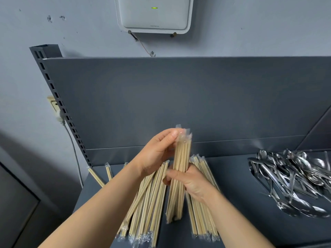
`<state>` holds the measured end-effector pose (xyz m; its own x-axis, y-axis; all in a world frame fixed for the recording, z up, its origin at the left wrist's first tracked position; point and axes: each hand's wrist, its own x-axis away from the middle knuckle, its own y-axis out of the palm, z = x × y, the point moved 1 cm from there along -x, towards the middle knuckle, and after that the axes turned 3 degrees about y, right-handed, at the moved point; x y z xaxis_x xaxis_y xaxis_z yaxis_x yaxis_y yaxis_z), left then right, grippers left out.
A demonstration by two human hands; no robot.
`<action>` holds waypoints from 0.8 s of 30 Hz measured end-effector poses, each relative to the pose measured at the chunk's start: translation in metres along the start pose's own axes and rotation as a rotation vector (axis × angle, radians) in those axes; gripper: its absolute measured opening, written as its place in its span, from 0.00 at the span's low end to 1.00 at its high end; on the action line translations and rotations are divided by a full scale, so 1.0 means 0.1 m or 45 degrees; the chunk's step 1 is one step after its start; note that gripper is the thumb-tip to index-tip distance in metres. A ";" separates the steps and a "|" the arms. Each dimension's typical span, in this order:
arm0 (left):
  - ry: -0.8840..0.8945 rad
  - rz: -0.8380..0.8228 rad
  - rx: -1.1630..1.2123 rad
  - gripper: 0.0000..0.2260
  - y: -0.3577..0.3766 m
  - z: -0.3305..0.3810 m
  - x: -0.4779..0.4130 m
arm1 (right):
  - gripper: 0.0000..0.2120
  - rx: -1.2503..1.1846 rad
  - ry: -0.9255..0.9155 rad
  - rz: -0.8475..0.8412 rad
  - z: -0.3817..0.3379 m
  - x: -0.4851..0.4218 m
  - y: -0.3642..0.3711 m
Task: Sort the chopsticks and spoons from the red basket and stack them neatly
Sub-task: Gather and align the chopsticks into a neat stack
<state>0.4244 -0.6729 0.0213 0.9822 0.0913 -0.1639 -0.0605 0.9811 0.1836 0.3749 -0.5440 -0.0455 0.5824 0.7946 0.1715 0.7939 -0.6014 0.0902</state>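
Right hand (194,184) gripping upright bundle (180,158) at mid-length, left hand (157,153) pinching its wrapped top, other chopsticks (146,203) lying on shelf (241,194) beneath both hands, spoons (295,179) well right of grip.

Pale tan chopsticks (180,169); shiny silver spoons (293,178); dark grey shelf (232,176).

I see a white box (154,18) with a green light (154,8) on the wall (250,29). A plug (53,104) sits beside my dark shelf (179,95).
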 end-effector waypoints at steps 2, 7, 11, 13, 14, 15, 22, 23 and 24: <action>-0.048 0.129 -0.044 0.27 -0.08 -0.13 0.09 | 0.12 -0.171 -0.010 0.041 -0.05 0.00 -0.09; -0.320 0.000 -0.314 0.27 -0.02 -0.57 0.42 | 0.13 -0.335 0.067 0.126 -0.07 -0.04 -0.21; -0.319 -0.200 -0.396 0.06 0.23 -0.73 0.43 | 0.10 -0.297 0.096 0.222 -0.04 -0.11 -0.22; -0.341 -0.133 -0.309 0.07 0.30 -0.79 0.44 | 0.12 -0.270 0.093 0.293 -0.06 -0.15 -0.27; -0.374 -0.102 -0.255 0.08 0.32 -0.83 0.46 | 0.14 -0.322 0.084 0.329 -0.07 -0.18 -0.32; -0.410 -0.076 -0.208 0.09 0.34 -0.88 0.49 | 0.15 -0.374 0.077 0.360 -0.10 -0.20 -0.37; -0.647 0.495 -0.447 0.11 0.40 -1.18 0.58 | 0.42 0.569 0.246 0.651 -0.08 -0.28 -0.70; -0.697 0.544 -0.484 0.10 0.41 -1.21 0.57 | 0.41 0.702 0.298 0.698 -0.04 -0.25 -0.77; -0.742 0.580 -0.519 0.10 0.41 -1.23 0.57 | 0.41 0.864 0.387 0.731 0.01 -0.23 -0.84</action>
<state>0.4555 -0.6062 -0.1000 0.7742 0.4999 0.3882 -0.4220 0.8648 -0.2720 0.2951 -0.5113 -0.0582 0.9219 0.2782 0.2698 0.3874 -0.6411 -0.6625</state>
